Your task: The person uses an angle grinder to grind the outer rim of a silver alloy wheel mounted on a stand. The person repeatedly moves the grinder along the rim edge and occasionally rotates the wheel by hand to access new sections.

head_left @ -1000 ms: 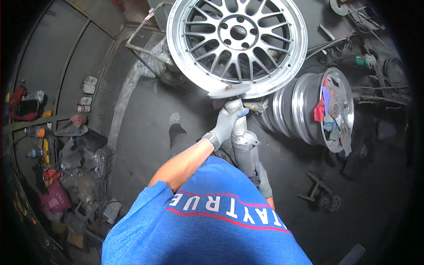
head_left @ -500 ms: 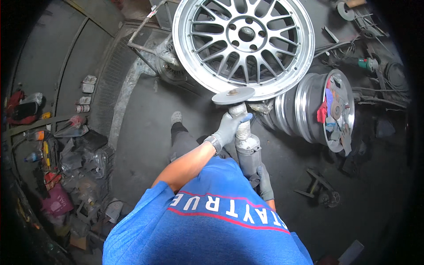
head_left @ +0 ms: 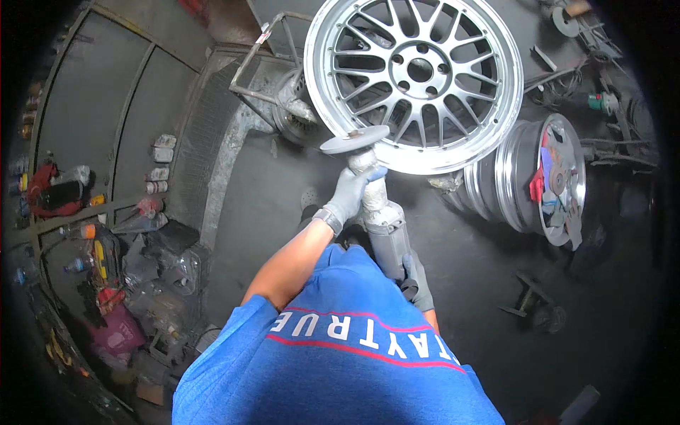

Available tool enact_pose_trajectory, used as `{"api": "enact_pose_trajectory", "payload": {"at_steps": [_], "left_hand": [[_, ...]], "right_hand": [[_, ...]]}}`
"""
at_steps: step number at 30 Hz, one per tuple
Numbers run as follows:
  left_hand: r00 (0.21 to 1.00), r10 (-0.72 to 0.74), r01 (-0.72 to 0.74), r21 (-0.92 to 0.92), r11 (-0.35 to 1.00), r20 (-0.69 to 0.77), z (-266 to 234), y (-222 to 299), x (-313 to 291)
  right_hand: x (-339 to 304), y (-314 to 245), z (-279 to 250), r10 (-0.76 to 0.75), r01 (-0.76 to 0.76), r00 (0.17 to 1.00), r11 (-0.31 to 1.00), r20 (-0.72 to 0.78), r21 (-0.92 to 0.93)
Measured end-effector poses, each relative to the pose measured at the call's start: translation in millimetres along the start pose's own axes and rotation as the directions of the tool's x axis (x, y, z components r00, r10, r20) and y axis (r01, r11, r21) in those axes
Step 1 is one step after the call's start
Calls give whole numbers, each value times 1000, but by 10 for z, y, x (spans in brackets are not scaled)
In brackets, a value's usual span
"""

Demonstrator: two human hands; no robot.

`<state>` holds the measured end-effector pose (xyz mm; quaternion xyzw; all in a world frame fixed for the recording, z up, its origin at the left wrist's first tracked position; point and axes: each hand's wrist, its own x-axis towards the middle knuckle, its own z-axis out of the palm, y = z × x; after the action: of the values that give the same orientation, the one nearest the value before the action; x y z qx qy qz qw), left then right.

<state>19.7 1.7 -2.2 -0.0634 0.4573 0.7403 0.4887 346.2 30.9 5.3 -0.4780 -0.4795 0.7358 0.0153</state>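
My gloved left hand (head_left: 347, 195) is wrapped around the pale, taped neck of a grey angle grinder (head_left: 388, 241). My gloved right hand (head_left: 419, 283) grips the rear end of its body, close to my shirt, with its fingers partly hidden. On the far end of the grinder sits a flat round grey disc (head_left: 354, 139). The disc overlaps the lower left edge of a silver multi-spoke car wheel rim (head_left: 439, 161); whether it touches, I cannot tell. The wheel's face is turned toward me.
Another wheel rim (head_left: 506, 170) lies on its side at the right, with gloves, rags and discs inside. A metal frame (head_left: 244, 92) stands behind at the left. Bottles, bags and clutter line the left wall. Cables and a green power tool (head_left: 603, 103) lie far right.
The grinder has shifted left and away from me along the wheel's lower edge, both hands still on it. The surroundings sit further right in the picture.
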Motion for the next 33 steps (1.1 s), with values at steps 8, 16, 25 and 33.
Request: {"api": "enact_pose_trajectory", "payload": {"at_steps": [8,16,25,33], "left_hand": [[998,-66,66,7,998,4,-182,222,52],[985,-162,165,-44,985,56,148,-511,-206],[963,-212,208,42,977,168,683,-976,-234],[959,-233,238,-13,971,163,226,-609,-208]], "right_hand": [[90,-120,259,-48,43,998,991,-41,-130],[-422,302,-348,-37,32,995,997,-87,-63],[-861,538,-698,-43,28,960,998,-276,-61],[-715,438,-157,41,-10,979,988,-200,156]]}}
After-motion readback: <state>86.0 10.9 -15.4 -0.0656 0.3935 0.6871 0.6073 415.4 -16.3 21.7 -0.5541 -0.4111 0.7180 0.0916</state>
